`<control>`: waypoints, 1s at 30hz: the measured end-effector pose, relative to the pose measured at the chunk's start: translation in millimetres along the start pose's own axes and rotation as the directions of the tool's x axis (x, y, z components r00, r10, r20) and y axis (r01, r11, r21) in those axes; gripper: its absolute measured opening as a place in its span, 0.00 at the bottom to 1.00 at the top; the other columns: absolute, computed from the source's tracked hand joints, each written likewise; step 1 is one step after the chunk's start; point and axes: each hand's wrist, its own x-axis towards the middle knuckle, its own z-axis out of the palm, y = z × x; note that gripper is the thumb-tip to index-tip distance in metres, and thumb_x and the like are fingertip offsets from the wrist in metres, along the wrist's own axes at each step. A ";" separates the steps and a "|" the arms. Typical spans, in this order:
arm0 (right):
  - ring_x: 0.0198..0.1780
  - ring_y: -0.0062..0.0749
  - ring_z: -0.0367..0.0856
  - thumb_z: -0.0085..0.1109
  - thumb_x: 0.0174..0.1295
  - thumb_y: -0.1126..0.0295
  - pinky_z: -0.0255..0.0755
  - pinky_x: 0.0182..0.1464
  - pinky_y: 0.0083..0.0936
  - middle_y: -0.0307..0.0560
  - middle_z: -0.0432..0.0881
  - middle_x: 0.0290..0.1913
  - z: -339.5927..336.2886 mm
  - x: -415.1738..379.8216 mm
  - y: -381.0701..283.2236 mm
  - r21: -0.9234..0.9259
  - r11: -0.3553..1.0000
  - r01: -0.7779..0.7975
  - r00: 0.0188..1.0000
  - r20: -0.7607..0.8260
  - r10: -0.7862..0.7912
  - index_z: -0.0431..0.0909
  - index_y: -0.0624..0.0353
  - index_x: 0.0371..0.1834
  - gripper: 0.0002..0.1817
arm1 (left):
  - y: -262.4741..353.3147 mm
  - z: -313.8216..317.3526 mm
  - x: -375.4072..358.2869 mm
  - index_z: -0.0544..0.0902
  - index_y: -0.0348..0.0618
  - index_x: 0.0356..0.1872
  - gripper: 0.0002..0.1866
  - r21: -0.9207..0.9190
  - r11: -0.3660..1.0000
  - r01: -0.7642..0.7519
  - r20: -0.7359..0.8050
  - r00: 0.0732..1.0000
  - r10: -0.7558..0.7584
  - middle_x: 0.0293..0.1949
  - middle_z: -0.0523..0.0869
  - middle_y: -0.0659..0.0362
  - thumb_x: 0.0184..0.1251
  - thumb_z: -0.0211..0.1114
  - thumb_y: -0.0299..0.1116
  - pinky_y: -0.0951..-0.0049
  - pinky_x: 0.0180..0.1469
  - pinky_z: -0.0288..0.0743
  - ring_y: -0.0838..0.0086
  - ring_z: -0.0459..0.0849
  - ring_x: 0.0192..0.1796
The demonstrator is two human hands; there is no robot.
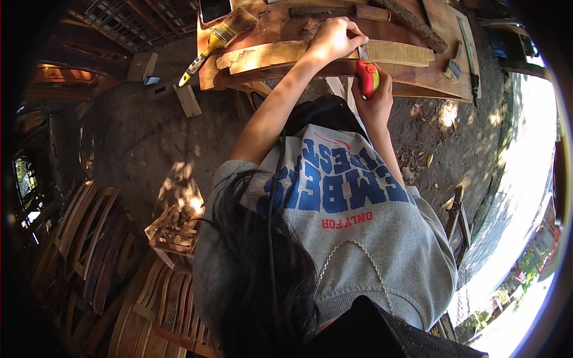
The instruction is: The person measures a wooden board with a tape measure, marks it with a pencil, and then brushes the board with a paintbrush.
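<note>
A long pale wooden strip [394, 52] with rough edges lies across the near side of the wooden table. Over its middle, my left hand [334, 40] has thumb and fingers pinched at the end of the short metal blade of a tape measure. The red and yellow tape measure [367, 80] sits in my right hand [377, 98], fingers wrapped around its case at the table's near edge. The blade runs from the case across the strip's width. My left wrist and forearm hide part of the strip.
On the table [286, 28] lie a wide paintbrush [224, 36], a phone [215, 9], a wooden-handled tool [340, 12], a rough stick [415, 27], a small brush [453, 68] and a long ruler-like strip [467, 51]. Slatted wooden furniture [173, 304] stands lower left.
</note>
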 end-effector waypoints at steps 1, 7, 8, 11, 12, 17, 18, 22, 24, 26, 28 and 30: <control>0.43 0.52 0.83 0.68 0.54 0.66 0.78 0.40 0.40 0.55 0.79 0.47 0.3 -0.1 0.3 -0.001 1.000 0.006 1.000 -0.004 -0.006 0.71 0.60 0.56 0.26 | 0.1 0.0 0.0 0.89 0.44 0.32 0.13 0.001 1.000 0.000 -0.002 1.000 0.000 0.36 0.87 0.53 0.54 0.73 0.42 0.64 0.45 0.80 0.61 0.87 0.38; 0.43 0.52 0.83 0.68 0.54 0.66 0.78 0.40 0.40 0.55 0.79 0.47 0.2 0.0 0.3 -0.005 1.000 0.004 1.000 0.001 -0.004 0.71 0.60 0.56 0.27 | -0.8 0.4 -1.1 0.89 0.44 0.33 0.12 0.002 1.000 -0.013 -0.008 1.000 0.013 0.37 0.87 0.54 0.54 0.73 0.42 0.64 0.46 0.80 0.61 0.86 0.40; 0.43 0.52 0.83 0.68 0.54 0.66 0.78 0.40 0.40 0.55 0.79 0.47 0.1 -0.1 0.3 -0.005 1.000 0.004 1.000 0.002 -0.004 0.71 0.60 0.56 0.27 | -1.0 0.4 -1.2 0.89 0.44 0.33 0.12 0.002 1.000 -0.012 -0.008 1.000 0.012 0.37 0.87 0.54 0.54 0.73 0.42 0.64 0.46 0.80 0.61 0.86 0.40; 0.43 0.52 0.83 0.69 0.54 0.66 0.78 0.40 0.40 0.55 0.79 0.47 0.1 0.1 0.4 -0.010 1.000 0.010 1.000 -0.003 -0.010 0.71 0.60 0.56 0.27 | -1.2 0.3 -0.8 0.89 0.44 0.33 0.13 0.013 1.000 -0.027 -0.005 1.000 0.028 0.37 0.87 0.53 0.54 0.73 0.42 0.65 0.47 0.79 0.61 0.86 0.41; 0.43 0.52 0.83 0.69 0.54 0.66 0.78 0.40 0.40 0.55 0.79 0.47 0.1 0.3 0.4 -0.010 1.000 0.017 1.000 -0.004 -0.017 0.71 0.60 0.56 0.27 | -1.2 -0.2 -0.8 0.89 0.44 0.33 0.13 0.018 0.999 -0.034 -0.001 0.999 0.034 0.37 0.87 0.53 0.55 0.72 0.42 0.65 0.47 0.79 0.61 0.86 0.41; 0.43 0.52 0.83 0.69 0.54 0.65 0.78 0.40 0.39 0.54 0.79 0.47 1.2 -0.4 1.0 -0.006 1.000 0.030 1.000 -0.002 -0.030 0.71 0.60 0.56 0.27 | -1.9 -1.7 -1.7 0.89 0.44 0.33 0.13 0.015 0.999 -0.035 0.005 0.999 0.035 0.37 0.87 0.53 0.55 0.72 0.42 0.64 0.47 0.79 0.61 0.86 0.41; 0.43 0.52 0.83 0.69 0.54 0.65 0.78 0.40 0.39 0.54 0.79 0.47 1.3 -0.6 1.1 -0.006 1.000 0.025 1.000 -0.001 -0.025 0.71 0.60 0.56 0.27 | -2.7 -1.8 -1.5 0.89 0.44 0.33 0.13 0.015 0.999 -0.043 0.005 0.999 0.043 0.37 0.87 0.53 0.54 0.72 0.42 0.65 0.47 0.79 0.61 0.86 0.41; 0.43 0.52 0.83 0.71 0.54 0.63 0.78 0.40 0.39 0.55 0.80 0.45 1.1 -1.8 2.3 -0.009 1.000 -0.015 1.000 0.008 0.015 0.71 0.60 0.55 0.27 | -5.5 -1.1 -0.8 0.89 0.44 0.33 0.13 -0.018 0.999 -0.042 0.009 0.999 0.043 0.36 0.87 0.54 0.54 0.73 0.42 0.65 0.46 0.79 0.61 0.86 0.40; 0.42 0.52 0.83 0.71 0.54 0.62 0.78 0.40 0.39 0.56 0.80 0.45 0.6 -1.2 5.3 -0.007 1.000 -0.003 1.000 0.002 0.003 0.71 0.60 0.54 0.28 | -4.5 -1.2 -0.3 0.89 0.44 0.32 0.13 -0.009 0.998 -0.065 0.001 0.998 0.065 0.36 0.87 0.54 0.54 0.73 0.42 0.66 0.45 0.79 0.62 0.86 0.40; 0.42 0.53 0.83 0.72 0.55 0.61 0.78 0.40 0.39 0.56 0.81 0.44 1.0 -1.6 6.1 -0.003 1.000 0.014 1.000 0.000 -0.014 0.71 0.61 0.54 0.28 | -6.6 -2.2 -2.6 0.89 0.44 0.32 0.12 0.002 0.996 -0.086 -0.013 0.996 0.086 0.35 0.87 0.54 0.54 0.73 0.42 0.66 0.45 0.79 0.62 0.86 0.39; 0.42 0.54 0.83 0.72 0.55 0.59 0.78 0.40 0.39 0.58 0.81 0.42 -2.0 -0.1 5.1 0.010 1.000 -0.029 0.999 0.020 0.029 0.71 0.61 0.54 0.28 | -8.4 -1.1 -1.5 0.89 0.44 0.31 0.12 -0.032 0.989 -0.144 -0.051 0.989 0.142 0.34 0.87 0.55 0.54 0.73 0.42 0.66 0.44 0.79 0.64 0.86 0.38; 0.41 0.56 0.83 0.72 0.56 0.59 0.77 0.40 0.39 0.60 0.82 0.41 -2.2 0.9 5.5 0.050 0.999 -0.004 1.000 -0.002 0.004 0.70 0.62 0.54 0.28 | -2.0 -4.6 -1.9 0.89 0.45 0.32 0.11 -0.027 0.994 -0.110 -0.026 0.994 0.109 0.34 0.87 0.57 0.55 0.73 0.41 0.69 0.43 0.79 0.68 0.86 0.37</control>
